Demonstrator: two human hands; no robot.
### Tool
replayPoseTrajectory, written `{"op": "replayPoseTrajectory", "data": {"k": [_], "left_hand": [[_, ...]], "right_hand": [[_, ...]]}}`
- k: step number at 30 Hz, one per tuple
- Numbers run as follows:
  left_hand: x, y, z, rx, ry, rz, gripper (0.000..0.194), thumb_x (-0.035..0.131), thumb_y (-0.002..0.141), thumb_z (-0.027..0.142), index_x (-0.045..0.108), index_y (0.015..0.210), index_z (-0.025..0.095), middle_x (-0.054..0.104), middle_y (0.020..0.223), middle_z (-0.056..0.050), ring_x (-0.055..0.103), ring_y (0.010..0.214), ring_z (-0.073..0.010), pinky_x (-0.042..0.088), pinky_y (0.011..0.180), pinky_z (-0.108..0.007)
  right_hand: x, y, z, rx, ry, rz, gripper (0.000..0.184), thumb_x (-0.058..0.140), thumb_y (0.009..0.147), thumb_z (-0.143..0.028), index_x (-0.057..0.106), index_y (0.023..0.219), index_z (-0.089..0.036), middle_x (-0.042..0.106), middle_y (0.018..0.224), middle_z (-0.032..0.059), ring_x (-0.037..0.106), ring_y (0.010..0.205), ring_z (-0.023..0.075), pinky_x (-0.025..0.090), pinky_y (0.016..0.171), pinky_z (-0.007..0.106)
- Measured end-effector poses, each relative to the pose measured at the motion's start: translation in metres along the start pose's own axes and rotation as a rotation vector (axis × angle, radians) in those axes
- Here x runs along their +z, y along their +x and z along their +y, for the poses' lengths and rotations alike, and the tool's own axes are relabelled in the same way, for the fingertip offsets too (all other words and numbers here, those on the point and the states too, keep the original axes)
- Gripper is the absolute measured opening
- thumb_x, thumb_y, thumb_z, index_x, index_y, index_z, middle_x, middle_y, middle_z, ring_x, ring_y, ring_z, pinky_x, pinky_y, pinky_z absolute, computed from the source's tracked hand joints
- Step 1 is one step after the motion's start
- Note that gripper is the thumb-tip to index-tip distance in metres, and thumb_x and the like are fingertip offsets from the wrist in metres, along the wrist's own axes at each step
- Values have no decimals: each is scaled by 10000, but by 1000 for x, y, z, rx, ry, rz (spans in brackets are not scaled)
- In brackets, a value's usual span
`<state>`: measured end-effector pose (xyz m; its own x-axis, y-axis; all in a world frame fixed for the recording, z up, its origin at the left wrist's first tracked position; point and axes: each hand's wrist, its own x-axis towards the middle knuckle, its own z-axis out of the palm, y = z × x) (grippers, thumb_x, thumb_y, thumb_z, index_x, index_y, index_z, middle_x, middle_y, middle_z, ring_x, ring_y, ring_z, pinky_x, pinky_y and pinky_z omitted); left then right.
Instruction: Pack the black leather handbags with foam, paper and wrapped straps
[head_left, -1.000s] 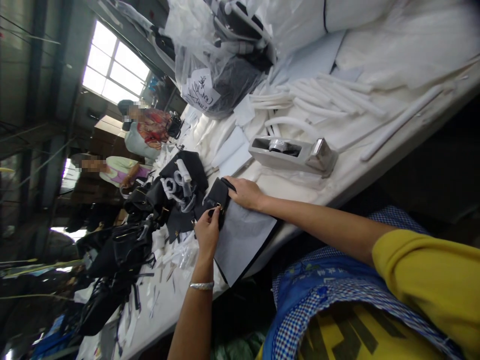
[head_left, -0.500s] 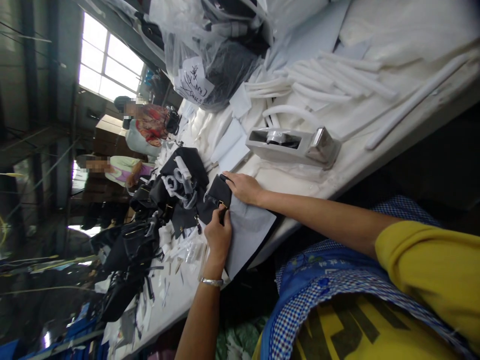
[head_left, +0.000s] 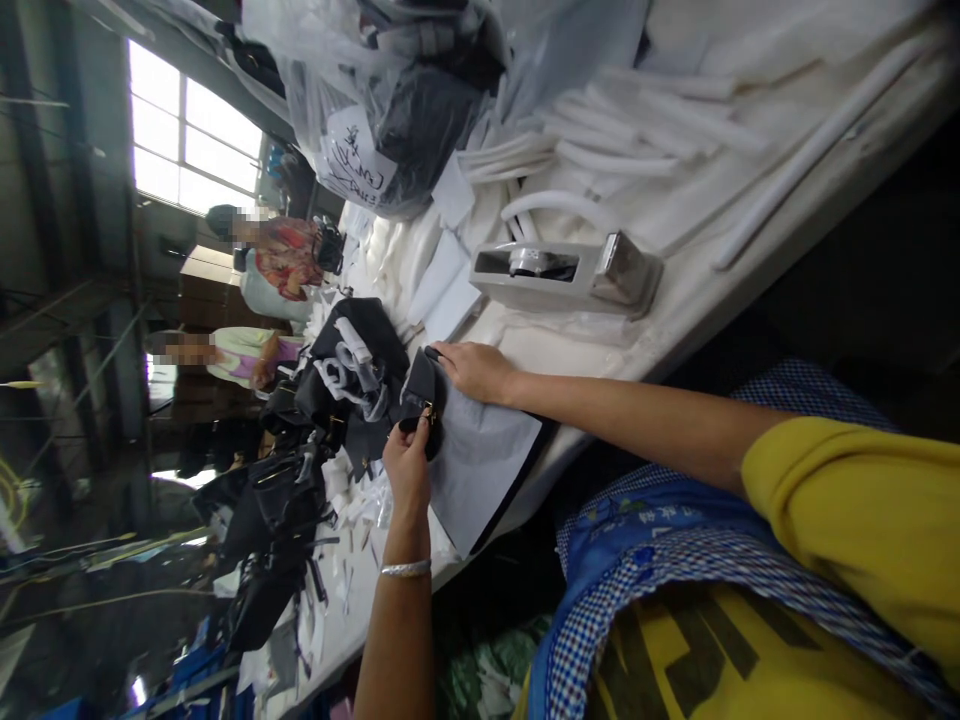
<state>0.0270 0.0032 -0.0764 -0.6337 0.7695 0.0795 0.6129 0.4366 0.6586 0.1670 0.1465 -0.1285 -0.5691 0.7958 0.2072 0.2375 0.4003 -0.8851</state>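
A black bag piece (head_left: 420, 380) with a gold-coloured buckle lies at the table's near edge, in a view turned on its side. My left hand (head_left: 409, 460), wearing a silver bracelet, pinches a short black strap (head_left: 409, 425) beside the buckle between thumb and fingers. Higher in the picture, my right hand (head_left: 472, 372) is closed on the bag piece's upper edge, its fingertips over a dark tab. Under both hands spreads a greyish sheet (head_left: 484, 465) with a dark border. How the strap passes through the buckle is too small to tell.
A grey tape dispenser (head_left: 562, 280) stands near my right forearm. Beyond it lie white foam rods (head_left: 622, 130) and a plastic-wrapped bundle (head_left: 405, 130). Black bags (head_left: 270, 480) with wrapped handles cover the table (head_left: 352, 590) farther along. Two people (head_left: 289, 255) are in the background.
The view has shifted, moving most things left in the picture. My left hand has turned slightly, and the strap now bends over its fingers with the buckle more exposed. My right hand keeps its hold.
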Motion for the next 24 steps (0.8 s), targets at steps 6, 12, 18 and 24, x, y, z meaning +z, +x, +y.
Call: {"op": "replayPoseTrajectory", "data": {"k": [6, 12, 18, 24], "left_hand": [[2, 5, 0, -67, -115, -27, 459, 719, 707, 488, 711, 1012, 146, 747, 899, -56, 686, 840, -184, 517, 800, -297], [-3, 4, 6, -83, -123, -47, 438, 738, 682, 471, 717, 960, 134, 740, 852, -51, 676, 815, -181, 507, 782, -289], [-5, -4, 10, -40, -21, -55, 388, 713, 739, 476, 704, 926, 136, 719, 772, -24, 645, 711, -151, 486, 688, -250], [0, -14, 12, 68, 191, -13, 310, 652, 816, 474, 676, 857, 168, 724, 761, -21, 665, 726, -165, 472, 681, -239]], "right_hand": [[1, 0, 1, 6, 24, 5, 375, 333, 1034, -340, 524, 1335, -227, 690, 1235, 88, 644, 1098, 244, 444, 888, 318], [-1, -1, 1, -2, 25, -5, 375, 327, 1035, -341, 515, 1343, -238, 686, 1242, 79, 642, 1097, 240, 441, 898, 321], [1, -1, 2, -14, 24, -3, 394, 323, 1034, -342, 498, 1368, -227, 683, 1245, 97, 638, 1101, 253, 435, 909, 338], [5, 1, 4, -18, 37, 16, 391, 330, 1034, -309, 497, 1372, -206, 688, 1236, 104, 648, 1091, 248, 439, 908, 330]]}}
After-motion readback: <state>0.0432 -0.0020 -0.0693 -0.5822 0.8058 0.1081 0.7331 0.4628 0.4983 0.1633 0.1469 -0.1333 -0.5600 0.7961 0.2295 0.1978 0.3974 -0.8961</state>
